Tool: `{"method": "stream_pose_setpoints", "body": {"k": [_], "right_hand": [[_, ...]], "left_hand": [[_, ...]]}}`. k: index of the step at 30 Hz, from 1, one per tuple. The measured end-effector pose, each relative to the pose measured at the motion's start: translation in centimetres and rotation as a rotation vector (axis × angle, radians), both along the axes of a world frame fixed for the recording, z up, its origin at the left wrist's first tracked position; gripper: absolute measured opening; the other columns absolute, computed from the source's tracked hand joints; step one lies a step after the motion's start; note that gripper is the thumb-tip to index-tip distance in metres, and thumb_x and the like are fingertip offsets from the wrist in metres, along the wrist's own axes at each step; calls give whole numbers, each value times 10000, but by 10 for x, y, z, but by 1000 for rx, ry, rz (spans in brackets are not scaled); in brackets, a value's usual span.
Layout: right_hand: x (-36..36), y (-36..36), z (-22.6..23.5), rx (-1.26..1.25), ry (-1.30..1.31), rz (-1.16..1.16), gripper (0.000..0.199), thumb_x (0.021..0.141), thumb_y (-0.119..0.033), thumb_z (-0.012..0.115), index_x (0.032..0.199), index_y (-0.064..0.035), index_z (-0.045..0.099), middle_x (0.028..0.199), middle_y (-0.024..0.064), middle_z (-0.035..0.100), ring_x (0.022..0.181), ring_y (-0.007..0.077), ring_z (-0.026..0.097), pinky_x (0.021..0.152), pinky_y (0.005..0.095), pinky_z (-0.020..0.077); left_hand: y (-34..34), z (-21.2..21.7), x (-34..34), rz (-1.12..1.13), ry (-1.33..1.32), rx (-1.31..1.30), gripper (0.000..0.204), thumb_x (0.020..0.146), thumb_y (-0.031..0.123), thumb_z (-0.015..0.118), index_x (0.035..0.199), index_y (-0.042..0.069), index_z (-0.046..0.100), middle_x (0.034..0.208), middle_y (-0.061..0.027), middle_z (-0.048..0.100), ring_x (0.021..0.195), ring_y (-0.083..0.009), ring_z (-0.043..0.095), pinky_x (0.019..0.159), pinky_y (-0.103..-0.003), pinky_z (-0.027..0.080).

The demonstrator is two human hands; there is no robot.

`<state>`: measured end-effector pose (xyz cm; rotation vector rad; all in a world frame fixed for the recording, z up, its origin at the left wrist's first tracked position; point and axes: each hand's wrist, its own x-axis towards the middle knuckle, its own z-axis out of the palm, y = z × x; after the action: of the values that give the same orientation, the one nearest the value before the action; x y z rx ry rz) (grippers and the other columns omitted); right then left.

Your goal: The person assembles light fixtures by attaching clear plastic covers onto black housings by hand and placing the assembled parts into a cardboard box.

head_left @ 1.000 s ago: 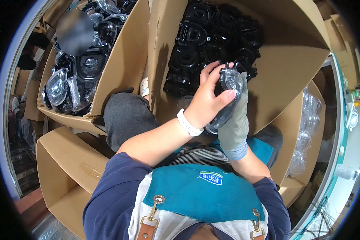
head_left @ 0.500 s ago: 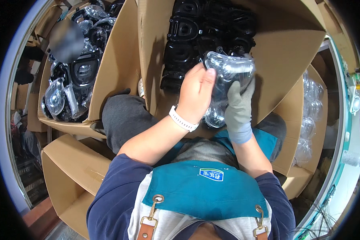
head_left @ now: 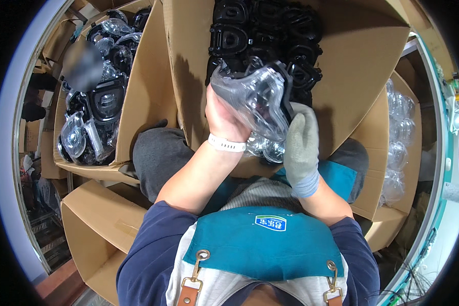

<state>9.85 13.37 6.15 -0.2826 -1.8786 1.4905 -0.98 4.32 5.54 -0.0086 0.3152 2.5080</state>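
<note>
A headlight (head_left: 255, 99) with a clear, bulging lens and a black housing is held up over the front carton, slightly blurred. My bare left hand (head_left: 225, 118), with a white band on the wrist, cups it from below and the left, fingers mostly hidden behind the lens. My right hand (head_left: 302, 148), in a grey glove, grips the black edge at its right side, thumb upward. Below the held headlight, more clear lenses (head_left: 271, 150) show between my forearms. Black lamp housings (head_left: 232, 41) lie in rows inside the carton (head_left: 362, 61).
At the left stands a carton (head_left: 148, 76) heaped with clear and black lamps (head_left: 107, 99). Another open carton (head_left: 99, 217) sits at lower left. To the right, a carton (head_left: 372, 168) holds stacked clear lenses (head_left: 398, 132). My knees flank the front carton.
The headlight has been turned and shifted left, so its lens bulges toward me and its black edge faces right. My left hand has moved left and under it; my right hand has slid slightly lower.
</note>
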Motion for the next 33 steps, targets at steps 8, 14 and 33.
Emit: {"method": "stream_pose_setpoints", "body": {"k": [8,14,33], "right_hand": [[5,-2,-4,79,7,110,124,882,-54,518,936,30,591,953,144,566,844,218,557,781,301,452],[6,4,-26,6,86,195,184,854,0,530,1023,33,596,983,123,563,901,197,558,838,291,447],[9,20,15,203,101,234,307,791,171,591,1067,69,503,971,179,557,938,275,590,886,426,529]], "left_hand": [[0,-4,-1,46,-102,-60,454,942,453,440,1048,61,643,1003,-115,684,916,-278,660,830,-426,547],[2,-12,-9,147,-134,-176,454,944,452,425,1039,52,619,991,-124,673,906,-277,657,814,-423,545],[-6,-16,5,330,337,-463,496,965,451,313,801,23,503,705,-95,493,681,-205,478,642,-317,402]]}}
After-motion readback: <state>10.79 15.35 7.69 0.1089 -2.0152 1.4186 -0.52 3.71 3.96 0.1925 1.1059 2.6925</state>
